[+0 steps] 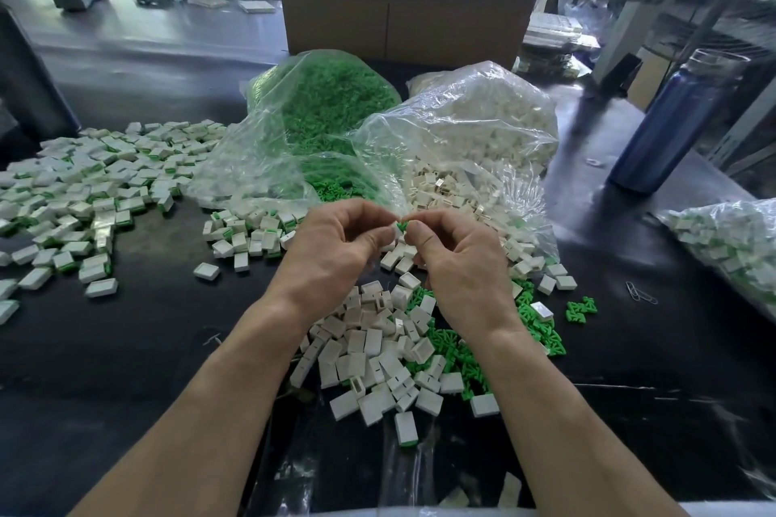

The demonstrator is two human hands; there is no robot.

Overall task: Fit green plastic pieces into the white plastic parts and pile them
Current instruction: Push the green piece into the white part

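Pinching a green piece (402, 226) between them, the left hand (336, 252) and right hand (455, 260) are hovering above loose white parts (369, 348) on the table (147, 348).

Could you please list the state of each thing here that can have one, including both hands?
left hand: fingers curled, contents hidden
right hand: pinches a green piece
green-piece bag: open, mouth toward the person
white-part bag: open, parts spilling out
blue bottle: upright, capped
assembled pile: loose, spread on the table
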